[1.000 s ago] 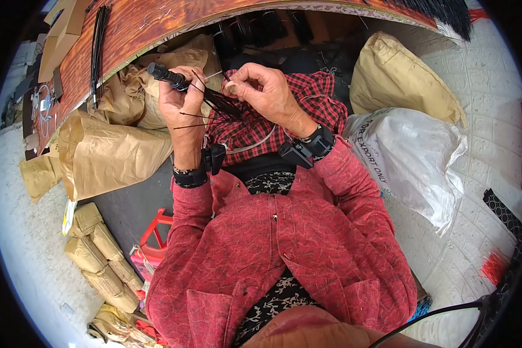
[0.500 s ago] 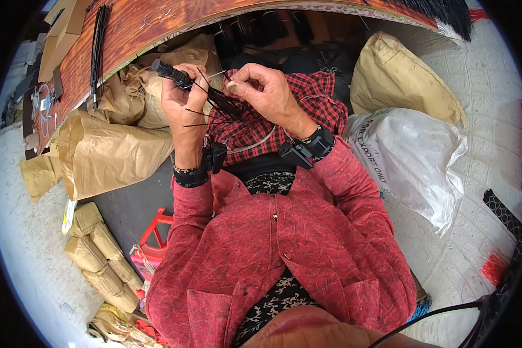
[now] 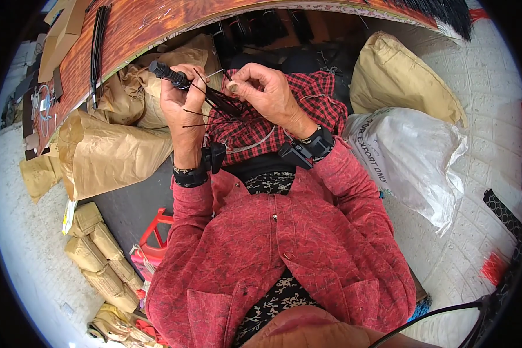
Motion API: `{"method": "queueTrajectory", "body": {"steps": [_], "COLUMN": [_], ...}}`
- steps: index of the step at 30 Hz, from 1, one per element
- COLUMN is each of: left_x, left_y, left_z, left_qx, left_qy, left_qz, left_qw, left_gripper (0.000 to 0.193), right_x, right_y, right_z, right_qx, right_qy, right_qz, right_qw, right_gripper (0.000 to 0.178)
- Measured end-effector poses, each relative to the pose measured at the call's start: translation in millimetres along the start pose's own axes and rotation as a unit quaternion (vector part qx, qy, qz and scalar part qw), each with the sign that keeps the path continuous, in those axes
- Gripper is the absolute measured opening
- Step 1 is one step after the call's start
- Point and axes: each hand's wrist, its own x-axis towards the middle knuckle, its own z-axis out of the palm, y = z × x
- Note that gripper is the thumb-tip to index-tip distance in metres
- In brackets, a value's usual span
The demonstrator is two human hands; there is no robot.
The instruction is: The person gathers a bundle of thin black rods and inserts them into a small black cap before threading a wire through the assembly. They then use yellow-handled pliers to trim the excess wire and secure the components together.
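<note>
My left hand (image 3: 182, 95) is closed around a black ribbed rod-shaped piece (image 3: 167, 72), whose thick end sticks out at the upper left. Thin black strands (image 3: 229, 107) fan out from under its fingers toward the lower right. Between the hands shows a short, thin, pale metal-like pin (image 3: 216, 73); which hand steadies it I cannot tell. My right hand (image 3: 267, 93) is pinched on a black strand, with a pale wrap on a fingertip. Both hands are above a red and black checked cloth (image 3: 316, 95) on my lap.
A wooden table (image 3: 156, 26) curves across the far side, bearing a bundle of black strands (image 3: 100, 52) and a cardboard box (image 3: 64, 37). Brown paper sacks (image 3: 119, 153) lie left; a tan sack (image 3: 397, 75) and white plastic sack (image 3: 409, 156) stand right. Wrapped packages (image 3: 101, 255) lie lower left.
My left hand has shifted very slightly left with the ribbed piece, and the pale pin's angle has changed a little. My right hand stays almost still.
</note>
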Motion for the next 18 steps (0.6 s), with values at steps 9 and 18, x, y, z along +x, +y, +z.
{"method": "queueTrajectory", "body": {"steps": [9,18], "left_x": [-1.2,-0.9], "left_y": [0.2,-0.4], "left_z": [-2.1,-1.1], "left_qx": [0.009,0.020], "left_qy": [-0.002,-0.009], "left_qz": [-0.002,-0.009], "left_qw": [1.000,1.000], "left_gripper": [0.020,0.021], "right_x": [0.2,0.2], "right_y": [2.4,2.9], "right_z": [-1.2,-0.7], "right_qx": [0.013,0.002], "right_qy": [0.007,-0.002], "right_qz": [0.012,0.011], "right_qw": [1.000,1.000], "right_gripper": [0.010,0.010]}}
